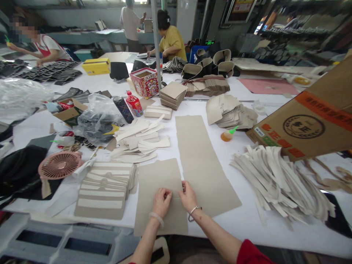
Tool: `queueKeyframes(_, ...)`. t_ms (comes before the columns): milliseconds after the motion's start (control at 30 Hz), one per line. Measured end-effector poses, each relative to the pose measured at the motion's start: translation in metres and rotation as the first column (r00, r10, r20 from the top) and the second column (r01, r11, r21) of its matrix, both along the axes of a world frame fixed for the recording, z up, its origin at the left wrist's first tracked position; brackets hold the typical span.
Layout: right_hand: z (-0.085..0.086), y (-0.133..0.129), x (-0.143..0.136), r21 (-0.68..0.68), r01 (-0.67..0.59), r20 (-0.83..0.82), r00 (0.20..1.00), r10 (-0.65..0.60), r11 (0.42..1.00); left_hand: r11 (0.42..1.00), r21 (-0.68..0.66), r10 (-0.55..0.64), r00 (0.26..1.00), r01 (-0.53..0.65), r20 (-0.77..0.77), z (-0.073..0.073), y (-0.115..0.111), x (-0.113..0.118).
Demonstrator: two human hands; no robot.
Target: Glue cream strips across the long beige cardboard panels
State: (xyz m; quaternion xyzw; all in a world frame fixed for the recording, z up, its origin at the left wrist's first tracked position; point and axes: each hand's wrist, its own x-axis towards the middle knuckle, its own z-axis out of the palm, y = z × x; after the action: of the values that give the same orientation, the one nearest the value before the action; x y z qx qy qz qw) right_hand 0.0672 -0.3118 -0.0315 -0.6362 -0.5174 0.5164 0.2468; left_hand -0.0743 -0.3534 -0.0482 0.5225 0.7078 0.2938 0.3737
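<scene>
A beige sheet panel (154,176) lies flat at the table's front edge, directly before me. My left hand (161,202) rests over its middle with the fingers curled in a pinch; what they hold, if anything, is hidden. At the panel's right edge, my right hand (188,197) has thumb and fingers closed on that edge. A longer beige panel (205,157) lies just to the right. Left of my hands is a stack of panels with pale strips (103,190). Loose cream strips (140,141) are piled beyond it.
To the right lie a heap of long pale strips (277,179), a cardboard box (308,113) and a small glue bottle (227,135). A pink fan (59,165) and a red bottle (134,104) stand left. Co-workers are at tables behind, one in a yellow shirt (174,42).
</scene>
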Motion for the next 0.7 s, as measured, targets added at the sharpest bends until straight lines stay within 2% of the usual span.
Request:
queueKeyframes(67,0.005,-0.010,0.009,0.179,-0.062,0.099,0.994,0.045,0.982,1.000,0.004,-0.006,1.000,0.005,0.028,0.005,0.000,-0.004)
queueKeyframes(133,0.008,-0.019,0.018,0.288,-0.155,0.180,0.978,0.105,0.945,1.000,0.016,-0.001,0.999,0.000,0.044,0.013,0.000,-0.010)
queueKeyframes(267,0.005,-0.030,0.029,0.317,-0.329,0.300,0.925,0.235,0.890,0.998,0.062,0.032,0.999,-0.032,-0.003,0.037,-0.007,-0.033)
queueKeyframes(367,0.003,-0.032,0.028,0.282,-0.437,0.367,0.872,0.325,0.854,0.995,0.100,0.029,0.987,-0.013,-0.161,0.048,-0.020,-0.054)
queueKeyframes(500,0.008,-0.031,0.021,0.267,-0.573,0.442,0.787,0.430,0.775,0.997,0.076,0.006,0.931,0.024,-0.365,0.046,-0.049,-0.075)
queueKeyframes(700,0.015,-0.038,0.015,0.211,-0.721,0.559,0.642,0.524,0.660,0.997,-0.074,-0.065,0.891,0.036,-0.450,0.033,-0.081,-0.079)
